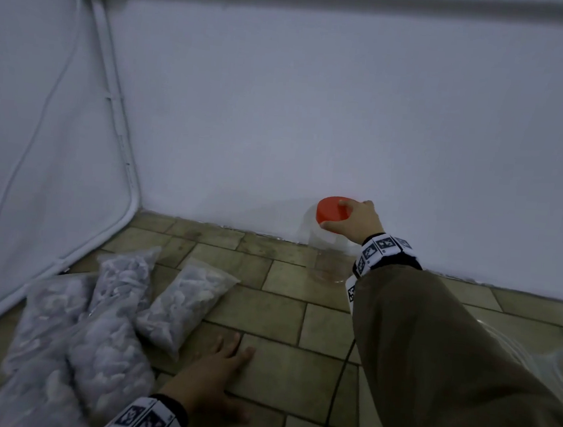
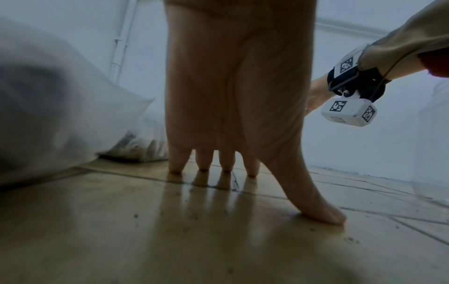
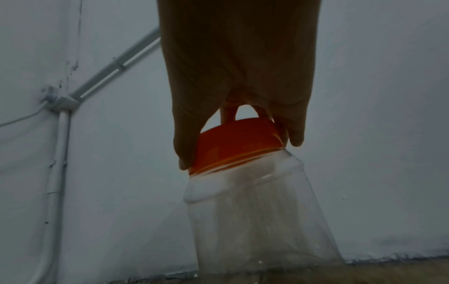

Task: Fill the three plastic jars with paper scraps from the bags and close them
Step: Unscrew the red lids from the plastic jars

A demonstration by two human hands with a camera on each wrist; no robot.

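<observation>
Left hand flat, fingers spread on floor, lower centre. Right hand clamps orange lid of clear jar, centre right: steady body, twist lid squarely.

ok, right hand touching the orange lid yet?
Touching. In the right wrist view the right hand curls its fingers around the orange lid of the clear jar; the head view agrees.

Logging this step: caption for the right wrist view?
Right hand grips the orange lid of an empty clear plastic jar near the wall.
</observation>
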